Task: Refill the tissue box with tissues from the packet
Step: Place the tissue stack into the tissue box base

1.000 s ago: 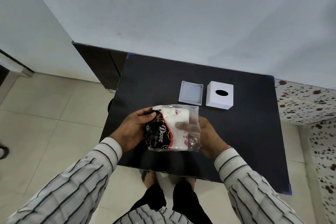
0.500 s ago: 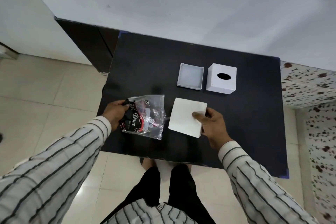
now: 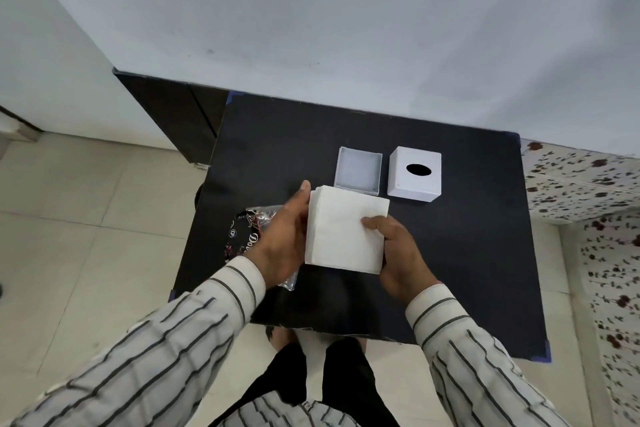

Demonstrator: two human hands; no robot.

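A black square table (image 3: pixel 467 253) is seen set against a pale wall. Above its middle, a thick white stack of square tissues (image 3: pixel 343 229) is held between both hands: the left hand (image 3: pixel 282 239) is pressed flat along its left edge, and the right hand (image 3: pixel 401 253) is clenched on its right side, thumb on top. A white cube-shaped tissue box cover (image 3: pixel 415 173) with a dark oval slot and, just beside it, a shallow white tray (image 3: pixel 358 170) are placed farther back. A crumpled clear-and-black plastic packet (image 3: pixel 247 229) is left on the table under the left wrist.
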